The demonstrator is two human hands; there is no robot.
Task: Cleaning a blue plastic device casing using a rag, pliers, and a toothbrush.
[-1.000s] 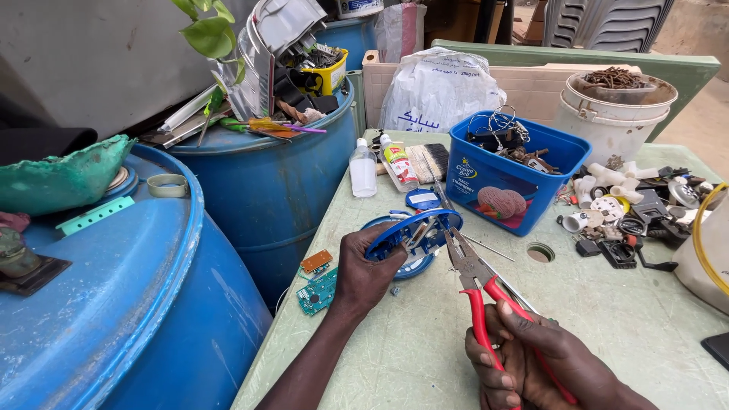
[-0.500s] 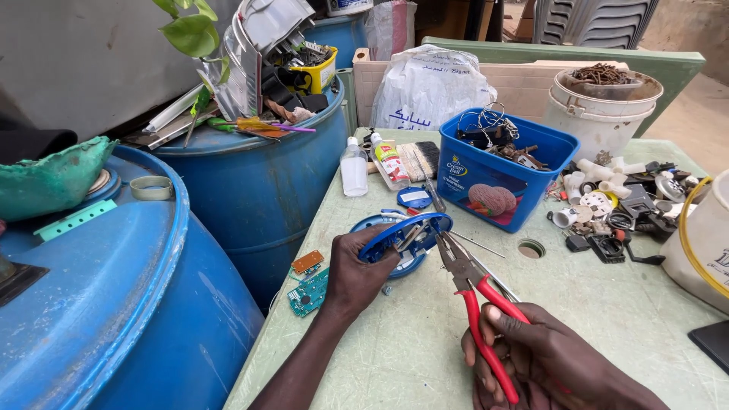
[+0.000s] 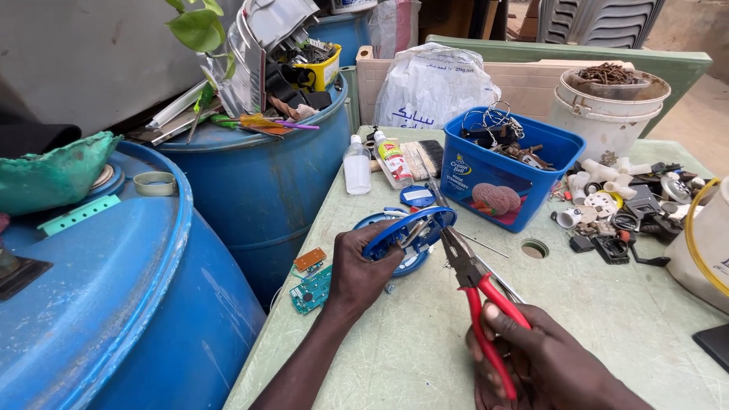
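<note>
— What have you got there?

— My left hand [image 3: 357, 269] is wrapped around a blue plastic ring [image 3: 410, 231], held tilted just above the green table [image 3: 425, 357]. My right hand [image 3: 547, 361] is closed on the red handles of the pliers [image 3: 474, 285], their metal nose touching the small metal piece inside the ring.

— So which step is this?

— Working that piece with the nose, I'd say. The next bit calls for a steady left grip and a firm squeeze, since the plastic looks smooth and could slip.

— And around you?

— 2 small green circuit boards [image 3: 310, 281] lie just beside my left wrist. A blue tub [image 3: 505, 178] of wire and scrap stands beyond the ring, near a clear bottle [image 3: 356, 167].
</note>
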